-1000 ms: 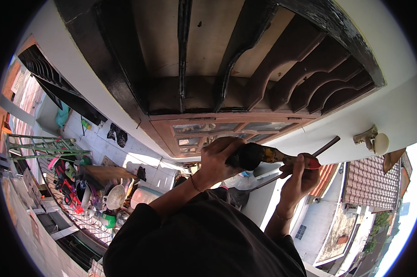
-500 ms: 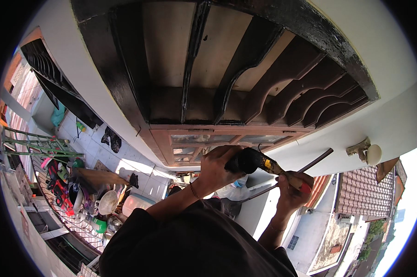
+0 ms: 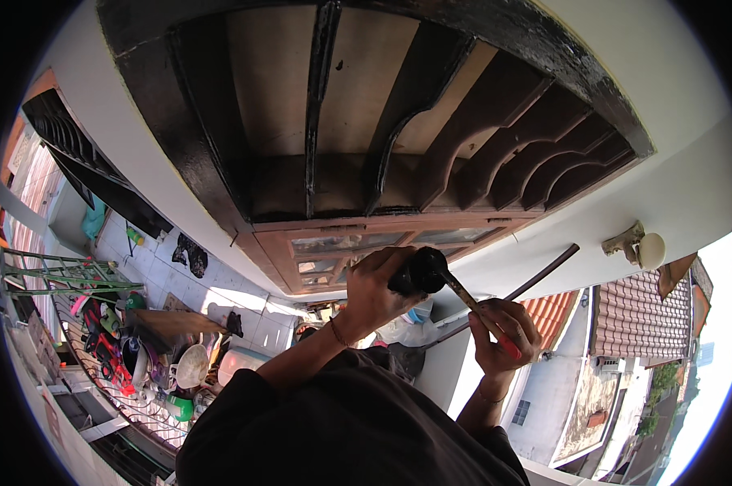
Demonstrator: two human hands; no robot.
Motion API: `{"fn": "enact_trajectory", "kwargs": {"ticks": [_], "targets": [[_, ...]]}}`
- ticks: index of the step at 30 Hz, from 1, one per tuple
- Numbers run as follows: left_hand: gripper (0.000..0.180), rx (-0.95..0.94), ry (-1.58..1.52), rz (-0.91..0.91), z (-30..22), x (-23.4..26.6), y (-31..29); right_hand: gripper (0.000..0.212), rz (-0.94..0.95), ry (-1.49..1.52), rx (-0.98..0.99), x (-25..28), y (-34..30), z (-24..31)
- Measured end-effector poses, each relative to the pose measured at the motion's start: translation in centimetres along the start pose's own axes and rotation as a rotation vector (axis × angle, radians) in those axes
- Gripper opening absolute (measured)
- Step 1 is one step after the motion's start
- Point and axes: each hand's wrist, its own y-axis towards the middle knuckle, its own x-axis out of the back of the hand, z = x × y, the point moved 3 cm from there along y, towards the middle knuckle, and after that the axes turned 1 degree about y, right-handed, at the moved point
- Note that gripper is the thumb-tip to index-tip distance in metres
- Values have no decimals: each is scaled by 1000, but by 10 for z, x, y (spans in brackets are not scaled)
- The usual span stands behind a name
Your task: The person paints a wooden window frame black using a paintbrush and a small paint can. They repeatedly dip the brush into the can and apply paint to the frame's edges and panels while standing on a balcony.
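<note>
My left hand [image 3: 374, 287] is wrapped around a small black paint-coated cup [image 3: 424, 272], held up in front of my chest. In my right hand [image 3: 505, 334] is a paintbrush [image 3: 461, 293] with a yellowish handle and a red end. The brush slants down leftward to the mouth of the cup; its bristles are hidden there. Above both hands is a wooden window frame [image 3: 244, 217] with curved slats. The slats on the left [image 3: 313, 113] are glossy black, while those on the right [image 3: 483, 134] are still brown.
A long dark pole [image 3: 544, 271] slants behind my right hand. A lamp [image 3: 648, 249] juts from the white wall at right. On the left lie a green ladder [image 3: 66, 271], a wooden board [image 3: 180, 321], a white pan [image 3: 192, 366] and mixed clutter. Tiled roofs [image 3: 637, 320] stand beyond.
The brush has turned from its broad side to its narrow edge, and its tip is now at the cup's mouth. My right hand has shifted slightly left and down; the cup has tilted.
</note>
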Motion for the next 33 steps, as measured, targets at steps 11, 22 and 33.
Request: {"fn": "enact_trajectory", "kwargs": {"ticks": [11, 22, 33], "targets": [[65, -2, -26, -29, -4, 0, 7, 25, -77, 125, -42, 2, 0, -8], [71, -23, -2, -55, 5, -8, 9, 18, -95, 297, -141, -6, -14, -31], [63, 26, 33, -66, 0, -6, 14, 21, -195, 387, -356, -17, -35, -62]]}}
